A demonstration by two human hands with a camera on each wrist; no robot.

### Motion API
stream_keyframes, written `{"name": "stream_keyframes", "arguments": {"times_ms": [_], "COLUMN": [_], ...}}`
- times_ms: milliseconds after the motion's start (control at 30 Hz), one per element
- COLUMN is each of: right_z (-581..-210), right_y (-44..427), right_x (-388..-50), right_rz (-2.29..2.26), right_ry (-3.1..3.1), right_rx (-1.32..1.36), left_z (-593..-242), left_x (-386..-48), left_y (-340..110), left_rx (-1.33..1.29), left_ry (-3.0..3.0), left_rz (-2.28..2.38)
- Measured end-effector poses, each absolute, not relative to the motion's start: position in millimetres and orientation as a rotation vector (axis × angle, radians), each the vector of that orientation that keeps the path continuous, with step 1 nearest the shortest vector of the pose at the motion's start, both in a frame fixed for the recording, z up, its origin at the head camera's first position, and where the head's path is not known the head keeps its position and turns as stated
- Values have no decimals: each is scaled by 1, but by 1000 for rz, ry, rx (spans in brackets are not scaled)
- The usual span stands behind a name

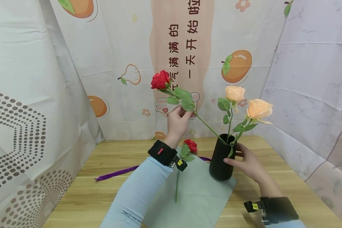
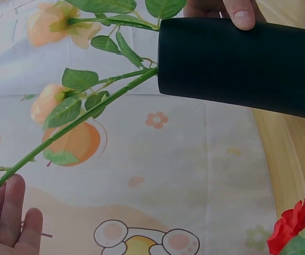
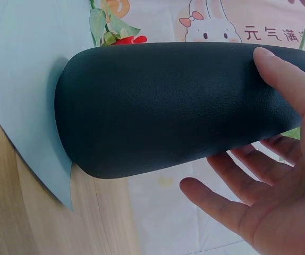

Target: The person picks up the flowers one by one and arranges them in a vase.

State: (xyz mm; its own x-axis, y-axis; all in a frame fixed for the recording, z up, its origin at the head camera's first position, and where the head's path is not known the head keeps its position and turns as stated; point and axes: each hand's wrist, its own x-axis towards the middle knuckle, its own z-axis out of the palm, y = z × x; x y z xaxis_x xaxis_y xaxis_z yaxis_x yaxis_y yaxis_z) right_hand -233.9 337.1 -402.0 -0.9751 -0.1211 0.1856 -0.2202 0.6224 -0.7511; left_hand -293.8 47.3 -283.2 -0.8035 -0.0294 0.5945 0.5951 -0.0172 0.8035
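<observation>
My left hand [image 1: 178,123] pinches the green stem of a red rose [image 1: 160,79], which slants up to the left. That stem's lower end is inside the mouth of a black vase [image 1: 220,160]; how deep it goes is hidden. Around the vase's right side my right hand [image 1: 249,164] holds on, its thumb [image 3: 282,74] on the near wall and its fingers behind. Two peach roses, one upright [image 1: 235,94] and one leaning right [image 1: 259,110], stand in the vase. The left wrist view shows the held stem [image 2: 78,127] crossing below them.
A second red rose [image 1: 191,145] lies on a pale green sheet of paper [image 1: 199,199], its bloom towards the back. The vase's base is over the paper's right part. A purple ribbon [image 1: 117,173] runs across the wooden table [image 1: 82,202]. Printed cloth [image 1: 125,41] hangs behind.
</observation>
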Motion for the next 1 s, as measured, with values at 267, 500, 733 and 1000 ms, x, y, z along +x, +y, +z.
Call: {"name": "stream_keyframes", "arguments": {"times_ms": [267,500,733,1000], "right_z": [-402,-401,-401,-399], "right_y": [338,337,337,335], "right_x": [-234,-233,-233,-232], "right_rz": [1279,1273,1273,1280], "right_ry": [-2721,-2720,-2719,-2722], "right_rx": [290,299,299,291], "left_z": [-284,-288,-291,-297], "left_x": [-292,-291,-290,-290], "left_y": [55,62,69,74], "left_rx": [-624,-657,-696,-714], "left_ry": [-1886,-1919,-1936,-1972], "left_rz": [-1804,-1777,-1785,-1794]}}
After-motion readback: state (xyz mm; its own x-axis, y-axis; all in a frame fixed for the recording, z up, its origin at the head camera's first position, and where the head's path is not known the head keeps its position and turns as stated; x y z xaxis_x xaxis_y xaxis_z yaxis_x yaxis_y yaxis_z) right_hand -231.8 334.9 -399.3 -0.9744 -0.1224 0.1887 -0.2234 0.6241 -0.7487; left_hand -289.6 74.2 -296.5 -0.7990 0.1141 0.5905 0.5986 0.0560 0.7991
